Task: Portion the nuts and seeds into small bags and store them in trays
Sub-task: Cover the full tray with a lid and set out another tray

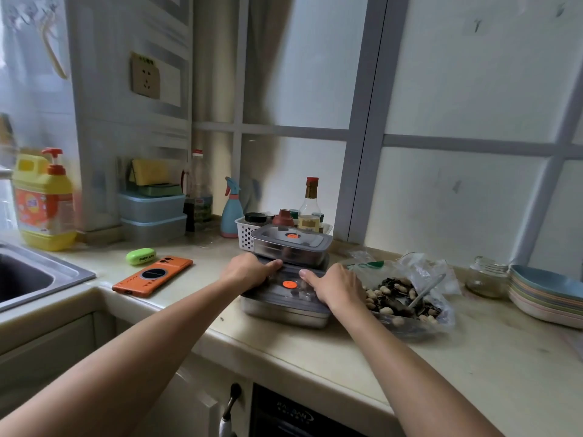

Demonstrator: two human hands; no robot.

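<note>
A kitchen worktop (284, 354) seen from above, with a person's two bare forearms reaching forward to its middle.

At the far left a steel sink (38, 279) is cut off by the frame. Behind it stands a yellow detergent jug (44, 203) with a red pump, blurred. Next come two stacked plastic boxes (153, 216) with a sponge on top, then a green case (141, 256) and an orange phone (153, 276) lying flat nearer the front edge. A blue spray bottle (231, 212) and a white basket (246, 236) of sauce bottles stand against the window.

In the middle sits a lidded steel tray (284, 310) with an orange dot on its lid. A second lidded tray (291, 246) sits higher, just behind it; what it rests on is hard to make out. Neither tray's contents can be made out.

The left hand (246, 270) rests on the near tray's far left corner, thumb stretched flat along the lid. The right hand (336, 288) rests on the lid's right side, thumb pointing left. The backs of both hands hide the other fingers, so whether they are spread or curled cannot be told.

Just right of the trays an open plastic bag (419, 272) holds peanuts and dark seeds (394, 294), with a spoon (426, 290) standing in it. Farther right are an empty glass jar (485, 277) and a stack of plates (545, 298), cut off at the edge.
</note>
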